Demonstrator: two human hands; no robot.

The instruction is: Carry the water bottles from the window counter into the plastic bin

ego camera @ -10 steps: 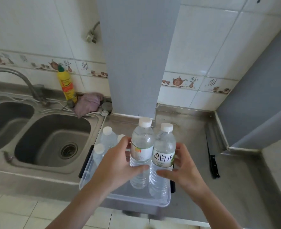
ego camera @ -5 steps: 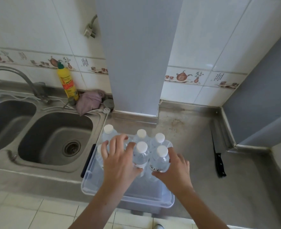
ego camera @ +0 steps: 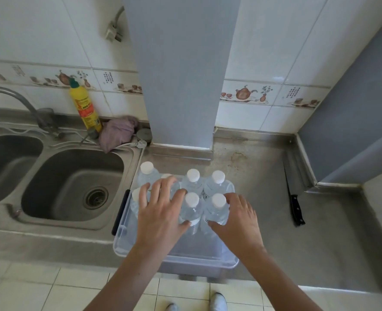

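At the near edge of the steel counter (ego camera: 264,232), just beside the sink (ego camera: 71,187), a clear plastic bin (ego camera: 127,241), its front lip overhanging slightly. Above it, left hand (ego camera: 161,214) spread wide, fingers splayed over caps, thumb alongside the near-left bottle (ego camera: 191,209); right hand (ego camera: 239,218) half curled against the near-right bottle (ego camera: 217,209), possibly just letting go — hard to tell from above whether either hand actually grips.

Risks: knocking the upright, tightly packed bottles over with a careless lift of the hands; snagging a cap on withdrawal; nudging the bin off the edge, given the overhang.

Farther in, more clear bottles with white caps, standing upright and touching, labels mostly hidden; one cap half covered by fingers. Beyond, well apart on the right, a black-handled knife (ego camera: 296,212).
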